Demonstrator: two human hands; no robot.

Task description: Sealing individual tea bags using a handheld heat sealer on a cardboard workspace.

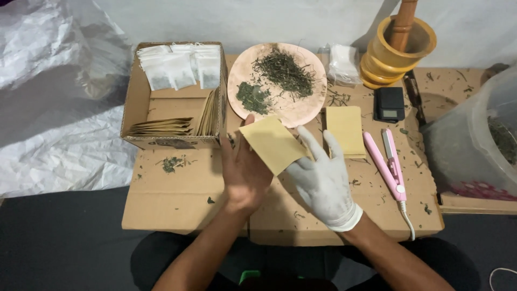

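Both hands meet over the cardboard sheet (177, 199): the bare left hand (245, 170) and white-gloved right hand (323, 180) pinch a tan paper envelope (273, 144) between them. It looks light, thin and easily creased, best held by its edges. Beyond sit a herb plate (293, 116) and packet box (137, 102).

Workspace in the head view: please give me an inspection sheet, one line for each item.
Surface: flattened cardboard, strewn with dried leaf bits.
Job's things: tan paper envelope held between both hands.
Clutter: box of white sachets and tan envelopes; pink plate of dried herbs; envelope stack; pink sealer; small black scale; yellow mortar.
Hands: left hand bare; right hand gloved white.
Cables: sealer's white cord.
Surroundings: crumpled white sheeting; clear plastic tub.
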